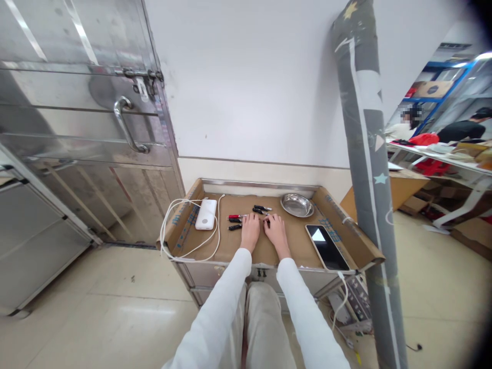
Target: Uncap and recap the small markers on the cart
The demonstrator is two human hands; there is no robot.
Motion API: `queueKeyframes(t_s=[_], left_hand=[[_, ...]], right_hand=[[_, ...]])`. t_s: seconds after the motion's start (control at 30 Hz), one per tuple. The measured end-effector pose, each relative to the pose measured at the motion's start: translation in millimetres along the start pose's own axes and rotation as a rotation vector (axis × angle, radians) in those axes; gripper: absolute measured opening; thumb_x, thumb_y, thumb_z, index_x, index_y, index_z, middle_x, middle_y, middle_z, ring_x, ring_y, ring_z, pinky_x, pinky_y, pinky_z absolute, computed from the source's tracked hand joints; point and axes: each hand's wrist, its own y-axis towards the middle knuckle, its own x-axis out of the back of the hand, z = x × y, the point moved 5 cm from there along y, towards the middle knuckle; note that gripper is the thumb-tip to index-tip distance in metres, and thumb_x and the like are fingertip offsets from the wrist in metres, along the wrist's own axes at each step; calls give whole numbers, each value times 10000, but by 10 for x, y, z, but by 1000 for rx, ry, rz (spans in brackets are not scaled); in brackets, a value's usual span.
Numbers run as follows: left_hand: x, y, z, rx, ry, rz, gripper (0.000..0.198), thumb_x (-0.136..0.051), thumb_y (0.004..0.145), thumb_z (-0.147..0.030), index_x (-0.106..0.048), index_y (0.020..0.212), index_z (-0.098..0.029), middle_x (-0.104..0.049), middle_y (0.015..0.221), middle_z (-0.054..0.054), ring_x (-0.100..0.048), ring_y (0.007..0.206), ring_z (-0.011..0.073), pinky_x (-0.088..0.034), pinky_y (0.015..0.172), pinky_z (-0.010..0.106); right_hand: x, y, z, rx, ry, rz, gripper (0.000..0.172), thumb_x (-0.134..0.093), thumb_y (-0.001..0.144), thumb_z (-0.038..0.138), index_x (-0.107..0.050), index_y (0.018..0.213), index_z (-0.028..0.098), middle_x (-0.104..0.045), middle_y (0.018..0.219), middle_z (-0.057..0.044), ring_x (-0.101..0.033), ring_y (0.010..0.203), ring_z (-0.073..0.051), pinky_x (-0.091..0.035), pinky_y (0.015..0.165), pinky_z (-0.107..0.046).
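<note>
My left hand [251, 231] rests palm down on the cardboard-lined top of a small metal cabinet, its fingers stretched forward. Close by its left side, a red pen [236, 217] and black pens [234, 227] lie sideways, their right ends near or under the fingers. My right hand [275, 233] is just to the right, thumb and fingers closed around a small dark piece that looks like part of a black pen [266, 221]; most of it is hidden. Ahead of both hands, more black pens [262, 208] lie together on the cardboard.
A white power bank [206, 214] with a looped white cable [219, 233] lies left. A round metal bowl [297, 205] stands back right, a phone [327, 247] front right. A tall grey wrapped roll [367, 154] leans beside the cabinet. People sit at a far table [442, 154].
</note>
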Motion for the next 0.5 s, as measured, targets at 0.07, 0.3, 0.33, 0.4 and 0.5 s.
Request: queueKeyframes(t_s=[0.07,0.3,0.33,0.4,0.5], left_hand=[[7,2,2,12,-9,-1,187,-372,918,-146,-553,959,-130,-587,995,110,-544,954,245,-416,876,395],[14,12,-4,29,-22,-4,176,-381,914,-166,-539,985,-134,-577,983,117,-535,966,254,-411,873,397],[12,11,-5,31,-26,-4,176,-381,913,-164,-535,991,-134,-575,985,116,-535,966,254,-410,872,395],[8,10,-3,35,-36,0,177,-375,912,-159,-527,1000,-136,-572,985,116,-534,964,250,-408,871,393],[3,10,-1,34,-49,4,173,-373,909,-153,-519,999,-142,-564,990,117,-528,972,247,-400,877,393]], right_hand=[[1,2,-3,1,4,-4,158,-444,876,199,-591,934,192,-587,985,-73,-495,925,-205,-334,818,-308],[-36,23,-37,-15,11,-4,175,-427,883,203,-595,927,196,-585,984,-77,-489,935,-210,-334,804,-312],[-38,25,-39,-17,16,-6,178,-423,884,204,-596,926,196,-584,983,-78,-489,935,-211,-334,803,-313],[-41,27,-44,-23,25,-10,183,-417,885,203,-596,923,198,-584,976,-79,-488,933,-212,-333,801,-316],[-40,29,-51,-35,30,-16,187,-411,887,207,-596,920,199,-580,967,-81,-484,920,-212,-331,791,-317]])
